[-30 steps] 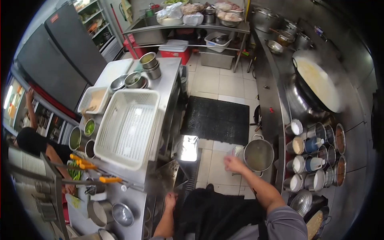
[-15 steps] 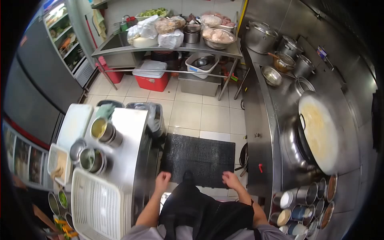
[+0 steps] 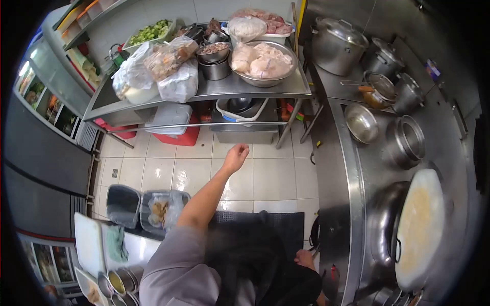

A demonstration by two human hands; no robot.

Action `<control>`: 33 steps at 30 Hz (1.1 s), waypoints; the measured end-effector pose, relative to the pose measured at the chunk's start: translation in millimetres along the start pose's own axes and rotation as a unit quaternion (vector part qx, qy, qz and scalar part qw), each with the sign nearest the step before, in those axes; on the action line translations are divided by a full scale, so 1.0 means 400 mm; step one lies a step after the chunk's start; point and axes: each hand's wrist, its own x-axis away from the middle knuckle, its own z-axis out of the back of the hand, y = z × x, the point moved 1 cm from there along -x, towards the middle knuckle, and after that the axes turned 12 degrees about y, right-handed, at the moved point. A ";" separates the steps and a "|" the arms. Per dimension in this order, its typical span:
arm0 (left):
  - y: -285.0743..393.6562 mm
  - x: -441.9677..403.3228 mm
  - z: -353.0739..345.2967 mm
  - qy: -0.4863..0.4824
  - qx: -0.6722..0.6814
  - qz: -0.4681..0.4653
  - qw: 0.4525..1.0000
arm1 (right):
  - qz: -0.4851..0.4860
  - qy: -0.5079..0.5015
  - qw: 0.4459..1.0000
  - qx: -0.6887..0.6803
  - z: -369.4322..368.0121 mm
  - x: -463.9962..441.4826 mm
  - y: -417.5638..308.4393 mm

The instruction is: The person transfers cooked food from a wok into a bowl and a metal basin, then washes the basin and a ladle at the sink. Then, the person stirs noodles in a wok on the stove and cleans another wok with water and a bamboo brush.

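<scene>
My left hand [image 3: 237, 157] reaches forward over the tiled floor, in front of the steel table [image 3: 204, 97]. Its fingers are curled together and nothing shows in them. Low beside the black apron [image 3: 250, 260], my right hand [image 3: 305, 258] hangs with its fingers curled in, partly hidden, and no object shows in it. Nearest ahead of the left hand are the steel box [image 3: 245, 135] under the table and a white tub [image 3: 242, 116] on it. On the table stand a steel bowl of raw meat [image 3: 265, 64], wrapped bags [image 3: 171, 66] and stacked pots [image 3: 215, 70].
To the right runs a steel counter with a large wok [image 3: 388, 224], a pale round board [image 3: 421, 229], a steel bowl [image 3: 361, 123] and lidded pots [image 3: 339, 43]. Bins [image 3: 163, 209] stand at the left; a red cooler [image 3: 176, 133] sits under the table. A black mat [image 3: 286, 224] covers floor.
I have moved forward, closer to the steel table. My left hand has stretched ahead, while my right hand has dropped back beside the apron. The left worktop has slid toward the bottom of view.
</scene>
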 end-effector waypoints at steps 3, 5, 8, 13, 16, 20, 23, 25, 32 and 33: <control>-0.145 -0.251 -0.101 0.007 -0.041 0.027 0.999 | 0.305 0.145 0.927 0.162 -0.078 -0.171 -0.298; -0.234 -0.388 -0.171 0.018 -0.070 0.022 0.997 | 0.165 0.098 0.980 -0.049 -0.104 -0.129 -0.630; -0.386 -0.623 -0.289 0.052 -0.113 -0.047 0.991 | 0.046 0.055 0.980 -0.186 -0.144 -0.134 -0.842; -0.775 -0.860 -0.488 -0.042 -0.351 -0.204 0.913 | 0.023 0.128 0.990 0.045 -0.313 -0.221 -0.756; -0.797 -0.949 -0.505 -0.177 -0.389 -0.104 0.898 | 0.055 0.081 0.980 0.173 -0.441 -0.225 -0.719; -0.827 -0.986 -0.486 -0.206 -0.368 -0.082 0.903 | -0.027 0.005 0.997 0.072 -0.523 -0.233 -0.966; -0.834 -0.974 -0.424 -0.184 -0.336 -0.057 0.922 | -0.015 0.050 0.996 0.079 -0.551 -0.269 -1.011; -0.839 -0.957 -0.369 -0.159 -0.318 -0.034 0.934 | -0.017 0.074 0.993 0.085 -0.545 -0.298 -1.059; -0.857 -0.915 -0.231 -0.112 -0.279 0.084 0.950 | -0.011 0.077 0.993 0.093 -0.534 -0.329 -1.130; -0.861 -0.913 -0.224 -0.109 -0.269 0.102 0.952 | -0.034 0.074 0.993 0.082 -0.538 -0.326 -1.137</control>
